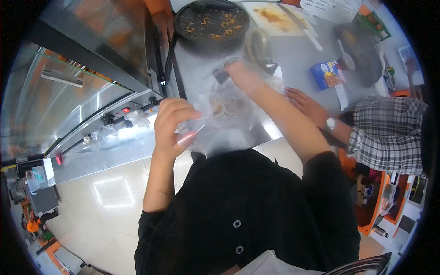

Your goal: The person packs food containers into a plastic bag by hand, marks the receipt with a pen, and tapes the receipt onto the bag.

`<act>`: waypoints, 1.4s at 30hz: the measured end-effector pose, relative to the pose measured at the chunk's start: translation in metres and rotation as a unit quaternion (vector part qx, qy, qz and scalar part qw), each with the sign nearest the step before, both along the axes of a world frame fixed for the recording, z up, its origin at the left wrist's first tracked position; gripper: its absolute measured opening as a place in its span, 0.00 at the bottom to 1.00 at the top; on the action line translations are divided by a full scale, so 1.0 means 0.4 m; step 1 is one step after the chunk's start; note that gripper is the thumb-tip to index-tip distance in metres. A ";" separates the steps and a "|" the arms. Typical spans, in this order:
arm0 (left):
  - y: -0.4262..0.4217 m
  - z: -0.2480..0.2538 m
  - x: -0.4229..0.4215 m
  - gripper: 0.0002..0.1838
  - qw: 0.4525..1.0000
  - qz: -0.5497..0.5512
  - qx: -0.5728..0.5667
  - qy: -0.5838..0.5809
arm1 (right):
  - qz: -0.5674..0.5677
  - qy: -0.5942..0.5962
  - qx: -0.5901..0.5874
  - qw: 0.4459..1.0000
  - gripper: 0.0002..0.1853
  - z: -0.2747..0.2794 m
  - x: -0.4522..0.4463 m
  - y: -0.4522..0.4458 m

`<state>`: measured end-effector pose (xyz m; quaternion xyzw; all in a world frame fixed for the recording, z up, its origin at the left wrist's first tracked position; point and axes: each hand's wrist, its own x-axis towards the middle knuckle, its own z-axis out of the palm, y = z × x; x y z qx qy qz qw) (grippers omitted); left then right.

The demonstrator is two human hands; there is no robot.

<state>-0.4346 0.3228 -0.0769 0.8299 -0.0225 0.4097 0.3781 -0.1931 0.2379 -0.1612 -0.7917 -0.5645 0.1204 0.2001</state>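
Note:
A clear plastic bag [238, 121] lies on the metal counter in front of me, with small round see-through tubs [217, 105] showing through it. My left hand [174, 123] pinches the bag's near left edge between thumb and fingers. At the bag's far side, my right hand [242, 75] is closed, its fingers around or against a small dark grey flat piece [221, 76]. Blur keeps me from telling what that piece is. Just right of my forearm, another person's hand [308, 105] with a watch rests at the counter edge.
Beyond the bag stand a dark round pan [211, 20] with crumbs and a stained white cutting board [270, 18] with a knife [308, 34]. A tape roll [257, 43] and a blue box [327, 74] sit rightward. A glass display case [91, 87] borders the left.

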 end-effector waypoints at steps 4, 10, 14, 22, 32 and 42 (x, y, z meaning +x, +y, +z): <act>-0.012 0.000 0.012 0.17 1.000 0.000 -0.013 0.004 | -0.061 0.044 0.042 0.996 0.20 -0.028 -0.034 -0.032; -0.015 -0.018 0.016 0.18 0.999 0.014 -0.035 0.015 | 0.046 -0.119 -0.112 0.985 0.29 -0.022 -0.155 -0.145; -0.028 -0.014 0.015 0.25 0.998 0.033 -0.046 0.035 | 0.020 -0.130 -0.065 0.989 0.27 -0.051 -0.137 -0.166; -0.044 -0.011 0.021 0.20 0.998 0.004 -0.030 0.050 | 0.025 -0.169 -0.007 0.985 0.25 -0.156 -0.087 -0.118; -0.037 -0.007 -0.013 0.11 0.990 0.142 -0.011 -0.011 | 0.046 0.068 -0.085 0.993 0.11 0.150 -0.151 -0.381; 0.021 0.144 -0.028 0.19 0.945 0.072 -0.008 0.318 | -0.319 0.209 0.236 0.894 0.06 0.122 0.048 -0.618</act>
